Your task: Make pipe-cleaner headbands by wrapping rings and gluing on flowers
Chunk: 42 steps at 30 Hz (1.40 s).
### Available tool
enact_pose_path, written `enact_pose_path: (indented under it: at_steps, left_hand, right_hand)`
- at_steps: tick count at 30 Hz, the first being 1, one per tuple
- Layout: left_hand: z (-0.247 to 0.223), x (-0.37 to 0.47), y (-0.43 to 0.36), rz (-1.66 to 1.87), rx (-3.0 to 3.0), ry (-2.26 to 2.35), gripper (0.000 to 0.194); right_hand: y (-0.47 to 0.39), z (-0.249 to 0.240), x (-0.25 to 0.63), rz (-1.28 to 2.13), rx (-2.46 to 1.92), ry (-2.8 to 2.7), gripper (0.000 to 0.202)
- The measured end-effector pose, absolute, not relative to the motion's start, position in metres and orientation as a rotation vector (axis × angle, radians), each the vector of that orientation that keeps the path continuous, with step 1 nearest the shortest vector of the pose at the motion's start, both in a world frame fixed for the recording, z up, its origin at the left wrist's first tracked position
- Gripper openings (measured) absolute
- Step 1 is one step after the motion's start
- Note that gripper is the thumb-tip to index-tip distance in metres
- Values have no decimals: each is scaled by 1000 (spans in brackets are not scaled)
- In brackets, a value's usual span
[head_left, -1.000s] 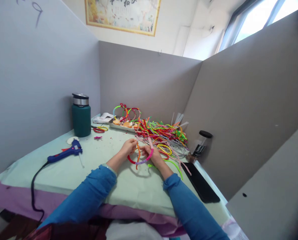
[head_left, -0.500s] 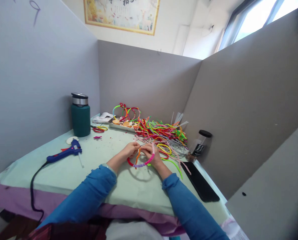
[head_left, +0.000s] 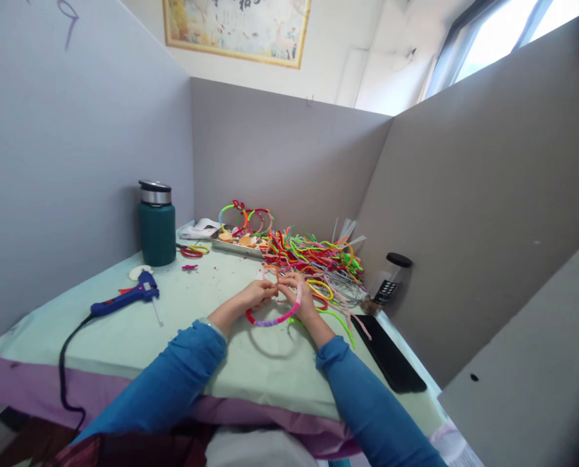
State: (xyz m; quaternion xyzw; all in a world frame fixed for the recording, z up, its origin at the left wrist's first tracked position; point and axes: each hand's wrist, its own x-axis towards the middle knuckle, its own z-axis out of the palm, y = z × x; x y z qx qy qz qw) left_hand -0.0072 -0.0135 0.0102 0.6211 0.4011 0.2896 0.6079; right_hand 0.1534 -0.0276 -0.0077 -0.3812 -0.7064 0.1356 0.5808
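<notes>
Over the middle of the table, my left hand (head_left: 255, 296) pinches the left side of a hoop (head_left: 270, 322) wrapped in pink, magenta, red and purple pipe cleaner. My right hand (head_left: 299, 297) is closed at the hoop's far side, its fingertips meeting those of the left. Between the fingertips is an orange pipe cleaner (head_left: 276, 281), which my right fingers pinch; its upper part curves up beyond the hoop. The fingers partly hide the hoop's far stretch.
Behind my hands lies a heap of pipe cleaners (head_left: 313, 250), with yellow-and-red-handled scissors (head_left: 321, 289) nearby. A metal tray (head_left: 235, 246) holds finished-looking hoops and discs. Leftward are a glue gun (head_left: 124, 299) and green bottle (head_left: 157, 233); rightward, a black phone (head_left: 391, 355) and clear container (head_left: 390, 279).
The orange pipe cleaner hung down inside the hoop; now it curves up past the fingertips. My hands have shifted slightly, fingertips drawn together, and the hoop has barely moved.
</notes>
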Motion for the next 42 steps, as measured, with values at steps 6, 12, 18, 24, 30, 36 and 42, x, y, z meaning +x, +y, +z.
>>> enact_pose_path:
  at_steps: [6,12,18,24,30,36,42]
  left_hand:
    - [10,-9,-15,582,1551,807,28]
    - [5,-7,-15,647,1738,764,25]
    - [2,-7,-10,724,1920,726,28]
    - [-1,-4,-5,817,1930,708,33]
    - [7,-4,-12,918,1961,712,36]
    - [6,-3,-9,1069,1908,725,34]
    - [5,-4,-7,1210,1841,739,30]
  right_hand:
    - [-23,-13,157,1198,-860,-1450,18]
    - [-22,-12,157,1454,-804,-1123,26]
    - [-23,-9,157,1425,-839,-1061,26]
    - [-22,-6,154,1460,-775,-976,25]
    - [-22,-5,153,1493,-784,-939,21]
    - [-25,-3,154,1541,-760,-931,20]
    - [-29,-3,153,1512,-750,-988,21]
